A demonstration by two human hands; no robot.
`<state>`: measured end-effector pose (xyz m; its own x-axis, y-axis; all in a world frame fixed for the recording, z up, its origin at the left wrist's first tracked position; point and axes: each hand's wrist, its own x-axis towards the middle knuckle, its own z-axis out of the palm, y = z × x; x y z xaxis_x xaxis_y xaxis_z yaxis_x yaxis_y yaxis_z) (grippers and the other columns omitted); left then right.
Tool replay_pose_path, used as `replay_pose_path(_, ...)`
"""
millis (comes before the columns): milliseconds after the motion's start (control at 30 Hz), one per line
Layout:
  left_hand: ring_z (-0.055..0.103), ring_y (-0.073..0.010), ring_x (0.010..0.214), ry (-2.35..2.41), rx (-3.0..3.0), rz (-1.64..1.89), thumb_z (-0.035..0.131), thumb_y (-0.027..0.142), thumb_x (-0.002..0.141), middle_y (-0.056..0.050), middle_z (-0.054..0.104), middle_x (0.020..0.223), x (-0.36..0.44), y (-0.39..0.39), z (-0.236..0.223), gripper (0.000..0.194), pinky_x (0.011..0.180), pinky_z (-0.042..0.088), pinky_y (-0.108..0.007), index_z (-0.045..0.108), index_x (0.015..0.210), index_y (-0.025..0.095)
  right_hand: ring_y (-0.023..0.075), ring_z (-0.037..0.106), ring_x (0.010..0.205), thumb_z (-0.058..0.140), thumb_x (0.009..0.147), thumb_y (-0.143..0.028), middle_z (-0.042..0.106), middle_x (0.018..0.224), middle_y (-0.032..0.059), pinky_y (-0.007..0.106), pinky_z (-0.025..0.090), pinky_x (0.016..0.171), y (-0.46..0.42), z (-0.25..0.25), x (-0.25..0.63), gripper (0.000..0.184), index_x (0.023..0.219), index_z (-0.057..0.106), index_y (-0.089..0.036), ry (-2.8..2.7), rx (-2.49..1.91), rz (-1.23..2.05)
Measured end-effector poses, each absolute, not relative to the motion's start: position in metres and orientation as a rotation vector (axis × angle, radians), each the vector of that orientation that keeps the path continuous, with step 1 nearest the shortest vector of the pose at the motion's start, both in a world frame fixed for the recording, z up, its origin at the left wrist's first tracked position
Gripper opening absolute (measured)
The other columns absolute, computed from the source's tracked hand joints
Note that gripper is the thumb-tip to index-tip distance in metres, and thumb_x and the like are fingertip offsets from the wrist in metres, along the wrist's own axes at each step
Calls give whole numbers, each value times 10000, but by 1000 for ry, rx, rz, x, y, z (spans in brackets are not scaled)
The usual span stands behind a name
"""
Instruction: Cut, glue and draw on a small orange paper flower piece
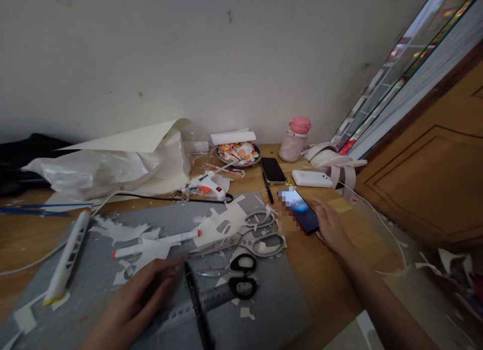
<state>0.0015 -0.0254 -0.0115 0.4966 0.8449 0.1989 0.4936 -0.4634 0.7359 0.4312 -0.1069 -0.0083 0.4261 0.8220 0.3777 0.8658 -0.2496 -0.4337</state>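
My right hand (pixel 332 224) is at the right edge of a smartphone (pixel 302 211) with a lit screen, its fingers along that edge; the thumb is hidden. My left hand (pixel 147 294) hovers over or rests on the grey cutting mat (pixel 279 294), fingers loosely bent and apart, with nothing in them. Just right of its fingertips lies a black pen (pixel 196 302). Beyond the pen are small black-handled scissors (pixel 243 277), a clear ruler (pixel 181 312) and large grey-handled scissors (pixel 260 239). White paper scraps (pixel 222 221) and a white orange-ended stick (pixel 158 243) lie about the mat.
A glue gun (pixel 207 185) with a cord sits behind the mat. At the back are a plate of cut-outs (pixel 239 153), a pink-lidded bottle (pixel 294 138), a dark phone (pixel 272 169) and a white power bank (pixel 311 178). A white tube (pixel 68 257) lies left, near plastic wrapping (pixel 113 168).
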Motion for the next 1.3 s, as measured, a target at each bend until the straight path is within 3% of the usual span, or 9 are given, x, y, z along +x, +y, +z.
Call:
replay_pose_path(367, 675, -157, 747, 1099, 2138, 745, 483, 430, 849, 7, 698, 833, -1, -25, -15, 236, 689, 534, -184, 603, 966, 264, 247, 604, 1003, 254, 922, -386, 705, 963, 79, 426, 394, 936, -115, -1, 429, 425, 876, 646, -228, -1420, -1990, -160)
replay_pose_path(1000, 664, -141, 748, 1087, 2131, 763, 474, 380, 861, 31, 690, 823, 3, -29, -9, 193, 688, 503, -165, 591, 962, 264, 239, 634, 845, 291, 942, -327, 712, 842, 71, 398, 414, 815, -115, -5, 427, 398, 807, 647, -210, -1488, -1914, -346)
replay_pose_path(1300, 618, -117, 643, 1026, 2128, 692, 456, 350, 876, 44, 650, 724, 3, -28, -7, 169, 615, 475, -156, 587, 850, 245, 212, 595, 734, 423, 899, -212, 667, 721, 63, 373, 382, 757, -110, 6, 411, 257, 720, 606, -193, -1793, -1742, -497)
